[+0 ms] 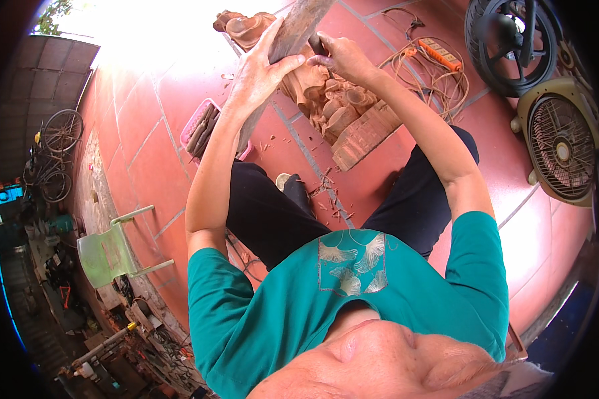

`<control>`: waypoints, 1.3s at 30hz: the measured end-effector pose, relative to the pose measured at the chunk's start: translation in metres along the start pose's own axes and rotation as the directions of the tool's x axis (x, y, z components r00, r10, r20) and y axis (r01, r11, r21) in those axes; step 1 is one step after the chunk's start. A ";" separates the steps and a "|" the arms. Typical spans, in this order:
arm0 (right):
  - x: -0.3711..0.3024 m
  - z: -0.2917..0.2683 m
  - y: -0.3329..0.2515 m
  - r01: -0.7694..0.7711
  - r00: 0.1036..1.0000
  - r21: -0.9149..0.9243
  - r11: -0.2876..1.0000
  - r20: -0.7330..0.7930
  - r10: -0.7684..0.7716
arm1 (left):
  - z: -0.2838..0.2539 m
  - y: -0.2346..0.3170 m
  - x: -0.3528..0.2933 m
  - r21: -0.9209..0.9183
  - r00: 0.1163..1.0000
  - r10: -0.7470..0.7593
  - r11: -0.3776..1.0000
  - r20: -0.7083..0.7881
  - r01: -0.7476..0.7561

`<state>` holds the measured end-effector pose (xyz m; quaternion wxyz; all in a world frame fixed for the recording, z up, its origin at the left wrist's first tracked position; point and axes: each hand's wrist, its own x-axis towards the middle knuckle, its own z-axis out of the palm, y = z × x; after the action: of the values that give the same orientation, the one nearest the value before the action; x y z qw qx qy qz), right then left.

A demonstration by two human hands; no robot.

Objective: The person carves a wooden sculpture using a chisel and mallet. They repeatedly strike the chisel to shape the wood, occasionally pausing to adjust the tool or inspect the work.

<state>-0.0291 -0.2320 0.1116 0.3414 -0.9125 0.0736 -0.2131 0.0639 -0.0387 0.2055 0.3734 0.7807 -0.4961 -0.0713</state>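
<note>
A grown-up sits on the red tiled floor [136,136] with knees apart, in a teal shirt [279,279] and dark trousers [273,219]. A big piece of carved wood [343,113], all lumps and curls, lies on the middle of the floor just past the knees. A long grey wooden post [301,30] slants up over it. The left hand [263,70] is on the post, with its thumb and a finger spread wide; I can't tell how tightly it holds. The right hand [346,60] is close beside it, with its fingers pinched on a small dark thing [318,45], and I can't tell what that is. The two hands are near each other. Little wood chips [325,184] are scattered on the tiles between the legs. By the left arm is a pink basket [190,124] with dark sticks [203,133] in it. Toward the floor's far right corner there's an orange power strip [440,54] in a tangle of cord [406,80], then a black wheel [474,53]. A round fan [561,143] stands near the floor's right edge. Over at the left edge are a pale green chair [106,256] and a bicycle [61,131].
</note>
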 end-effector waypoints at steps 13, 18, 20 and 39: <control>0.001 -0.002 0.000 -0.049 0.998 0.010 0.999 0.044 0.048 | -0.007 -0.015 0.006 -0.068 0.989 -0.112 0.992 -0.094 0.106; 0.000 0.004 0.001 0.005 1.000 -0.009 1.000 0.010 -0.005 | -0.006 -0.014 0.005 0.037 0.982 -0.154 0.988 0.114 0.150; 0.000 0.006 0.003 0.032 0.999 -0.006 0.999 -0.006 -0.032 | -0.007 -0.015 0.001 0.005 0.987 -0.149 0.989 0.065 0.149; -0.022 -0.025 -0.012 -0.105 0.987 0.071 0.992 -0.114 0.113 | -0.013 -0.003 -0.006 -0.039 0.994 -0.108 0.993 0.034 0.110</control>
<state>-0.0605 -0.2318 0.1289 0.3772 -0.8813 0.1366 -0.2497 0.0694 -0.0262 0.2106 0.3769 0.7976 -0.4570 -0.1141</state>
